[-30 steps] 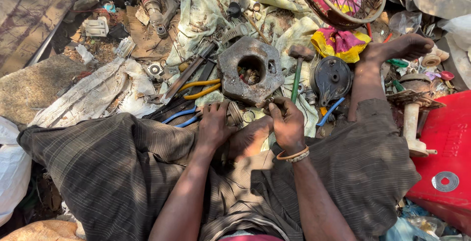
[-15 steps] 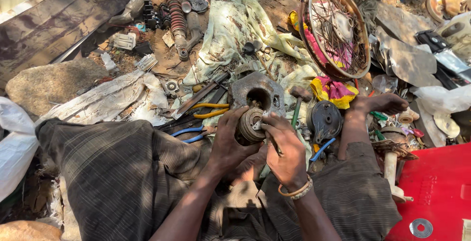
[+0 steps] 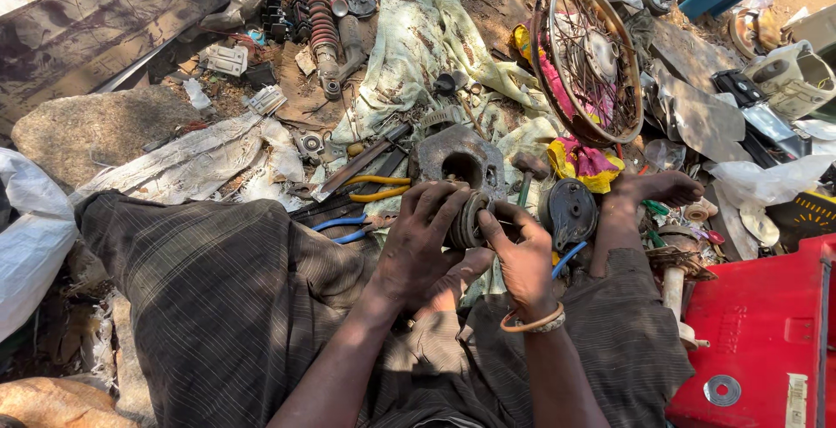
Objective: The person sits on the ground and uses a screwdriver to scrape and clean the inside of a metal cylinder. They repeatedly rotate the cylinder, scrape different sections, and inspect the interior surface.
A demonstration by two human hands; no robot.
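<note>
Both hands raised together before the lap, fingers curled

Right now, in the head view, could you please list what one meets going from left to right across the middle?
White plastic bag → blue-handled pliers → left hand → round metal part → right hand → bare foot → red container.

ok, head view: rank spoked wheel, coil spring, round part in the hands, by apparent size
1. spoked wheel
2. coil spring
3. round part, gripped by the left hand and right hand
The part sits nearer the camera, so its true size is probably smaller than it looks.
</note>
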